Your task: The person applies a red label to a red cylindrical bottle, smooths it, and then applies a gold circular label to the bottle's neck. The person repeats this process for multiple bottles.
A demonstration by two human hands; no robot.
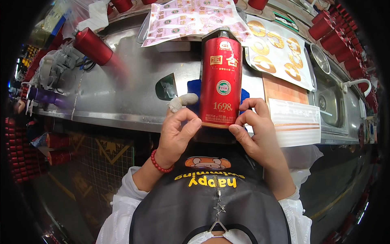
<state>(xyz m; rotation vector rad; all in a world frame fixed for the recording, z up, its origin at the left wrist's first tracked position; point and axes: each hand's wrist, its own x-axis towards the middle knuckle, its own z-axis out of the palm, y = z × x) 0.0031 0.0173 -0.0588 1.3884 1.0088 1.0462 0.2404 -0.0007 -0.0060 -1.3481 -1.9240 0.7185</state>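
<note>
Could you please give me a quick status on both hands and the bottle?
Left hand and right hand: each grip shut on red bottle. Bottle lies lengthwise over steel bench, label up. Nothing in the way.

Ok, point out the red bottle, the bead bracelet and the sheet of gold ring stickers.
red bottle point(221, 81), head view, middle of its body.
bead bracelet point(158, 163), head view, beads on the left wrist.
sheet of gold ring stickers point(280, 55), head view, centre of the sheet.

Head-worn fisheye, looking steeply down — close, perhaps slightly forward
</note>
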